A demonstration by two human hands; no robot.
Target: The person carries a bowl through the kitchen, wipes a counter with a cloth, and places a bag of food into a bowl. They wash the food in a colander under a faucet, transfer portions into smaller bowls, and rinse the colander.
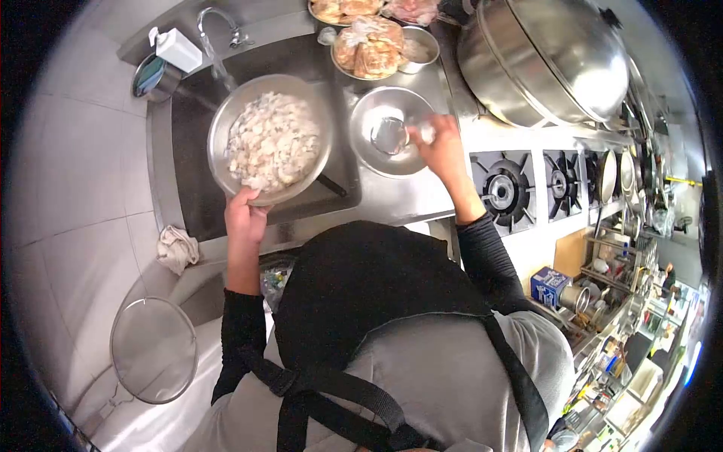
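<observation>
My left hand [245,215] grips the near rim of a wide metal bowl [218,154] over the dark sink. A heap of pale, wet pieces that look like peeled shrimp [275,142] fills much of it. On the counter to the right stands a second metal bowl [369,113], with a shiny patch at its bottom. Over that bowl's right rim is my right hand [443,147], its fingers pinched together around something small and whitish. I cannot tell what it is.
A faucet [218,38] stands behind the sink [199,188], near a white carton [177,49]. Behind the second bowl are bagged meat [369,49] and a small metal bowl [420,49]. A large steamer pot [542,60] and gas burners [502,190] lie right; a strainer [154,350] hangs lower left.
</observation>
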